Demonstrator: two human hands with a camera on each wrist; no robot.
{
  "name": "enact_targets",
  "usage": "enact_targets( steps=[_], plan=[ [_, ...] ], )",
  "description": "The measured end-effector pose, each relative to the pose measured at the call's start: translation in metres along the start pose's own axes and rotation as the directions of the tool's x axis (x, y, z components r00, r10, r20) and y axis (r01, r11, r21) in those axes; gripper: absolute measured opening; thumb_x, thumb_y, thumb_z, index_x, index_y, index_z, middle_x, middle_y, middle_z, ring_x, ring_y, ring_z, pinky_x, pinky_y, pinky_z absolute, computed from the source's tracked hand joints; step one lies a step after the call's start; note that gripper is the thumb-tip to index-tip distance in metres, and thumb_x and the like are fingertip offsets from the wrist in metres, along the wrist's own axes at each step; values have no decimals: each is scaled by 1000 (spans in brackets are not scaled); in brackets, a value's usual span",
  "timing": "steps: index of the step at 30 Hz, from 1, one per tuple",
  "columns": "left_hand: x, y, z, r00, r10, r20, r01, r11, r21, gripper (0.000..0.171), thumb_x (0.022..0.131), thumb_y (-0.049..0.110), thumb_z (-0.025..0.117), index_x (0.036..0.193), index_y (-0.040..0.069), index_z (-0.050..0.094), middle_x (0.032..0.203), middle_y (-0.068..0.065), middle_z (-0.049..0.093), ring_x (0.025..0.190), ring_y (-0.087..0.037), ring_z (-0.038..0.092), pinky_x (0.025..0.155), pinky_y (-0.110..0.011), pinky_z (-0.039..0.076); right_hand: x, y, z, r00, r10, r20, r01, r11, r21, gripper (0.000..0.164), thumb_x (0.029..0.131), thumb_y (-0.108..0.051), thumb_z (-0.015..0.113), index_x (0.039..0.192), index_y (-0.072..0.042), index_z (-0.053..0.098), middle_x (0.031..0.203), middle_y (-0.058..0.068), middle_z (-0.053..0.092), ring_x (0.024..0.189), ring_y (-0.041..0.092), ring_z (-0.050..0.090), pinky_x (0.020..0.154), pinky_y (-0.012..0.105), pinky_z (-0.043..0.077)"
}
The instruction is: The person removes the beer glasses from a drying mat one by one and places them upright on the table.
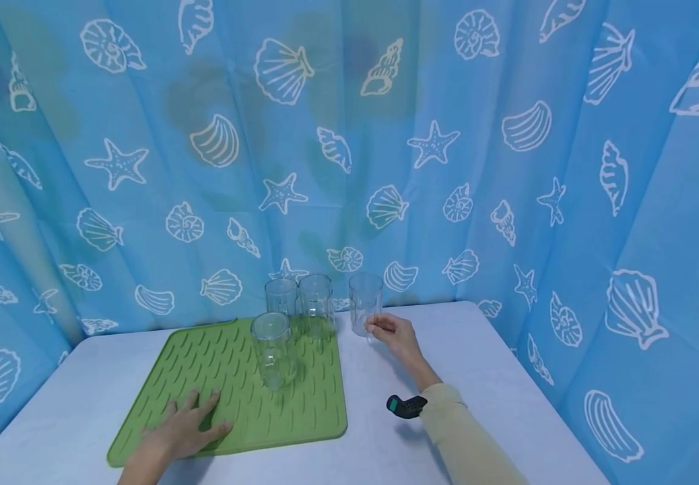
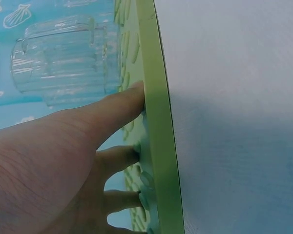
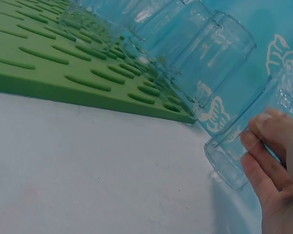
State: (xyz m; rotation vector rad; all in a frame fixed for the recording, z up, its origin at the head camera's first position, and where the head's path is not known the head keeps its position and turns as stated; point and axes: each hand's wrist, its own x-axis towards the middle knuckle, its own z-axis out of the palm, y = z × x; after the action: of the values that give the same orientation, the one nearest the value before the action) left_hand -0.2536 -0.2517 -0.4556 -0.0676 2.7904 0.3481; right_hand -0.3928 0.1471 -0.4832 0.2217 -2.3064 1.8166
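Observation:
My right hand (image 1: 396,337) pinches the side of a clear glass mug (image 1: 365,300), thumb and fingertips together. The mug is upright beyond the mat's right edge; whether its base touches the table, I cannot tell. In the right wrist view the pinching fingers (image 3: 266,146) overlap this mug (image 3: 229,163). With fingers spread, my left hand (image 1: 182,428) presses on the front left of a green ribbed mat (image 1: 228,384). Three more clear mugs are on the mat: a nearer one (image 1: 273,353), and two at the back, one left (image 1: 281,296) and one right (image 1: 316,296).
White cloth covers the table (image 1: 386,431). Behind and to the right hangs a blue shell-patterned curtain (image 1: 337,182). A black device (image 1: 407,407) with a green patch sticks out at my right wrist.

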Motion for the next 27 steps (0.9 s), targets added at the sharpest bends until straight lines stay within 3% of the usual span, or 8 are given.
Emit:
enact_targets(
  steps=[7, 11, 16, 19, 27],
  plan=[
    [0, 0, 1, 1000, 0, -1, 0, 1000, 2, 101, 79, 81, 51, 151, 12, 37, 154, -36, 19, 134, -71, 8, 87, -92, 17, -7, -3, 3, 997, 46, -58, -50, 997, -58, 25, 90, -17, 73, 113, -7, 71, 115, 13, 71, 107, 27, 69, 88, 35, 59],
    [1, -1, 2, 1000, 3, -5, -3, 1000, 6, 101, 79, 81, 51, 151, 12, 37, 154, -36, 20, 133, -72, 9, 86, -92, 18, -12, -5, 3, 992, 89, -91, -87, 996, 17, 29, 89, -17, 73, 116, -6, 69, 115, 14, 69, 102, 24, 69, 81, 30, 61],
    [2, -1, 2, 1000, 3, -5, -3, 1000, 5, 101, 79, 82, 51, 151, 12, 37, 154, -37, 20, 133, -72, 8, 86, -92, 17, -16, -11, 2, 986, 84, -141, -68, 991, 111, 27, 89, -14, 73, 113, -4, 68, 110, 15, 67, 90, 15, 67, 74, 25, 61],
    [2, -1, 2, 1000, -1, 0, 1, 1000, 7, 102, 79, 82, 50, 151, 11, 37, 154, -37, 20, 133, -72, 8, 87, -92, 17, -20, -15, 2, 990, 68, -120, -51, 989, 136, 24, 89, -14, 73, 110, -4, 69, 106, 14, 68, 84, 13, 67, 71, 26, 61],
    [3, -1, 2, 1000, -2, 8, 2, 1000, 9, 102, 80, 82, 50, 152, 11, 36, 154, -37, 19, 134, -72, 7, 87, -92, 17, -30, -19, 5, 999, 32, 25, -36, 982, 187, 27, 90, -15, 72, 110, 3, 68, 94, 12, 70, 74, 13, 71, 69, 30, 62]
  ],
)
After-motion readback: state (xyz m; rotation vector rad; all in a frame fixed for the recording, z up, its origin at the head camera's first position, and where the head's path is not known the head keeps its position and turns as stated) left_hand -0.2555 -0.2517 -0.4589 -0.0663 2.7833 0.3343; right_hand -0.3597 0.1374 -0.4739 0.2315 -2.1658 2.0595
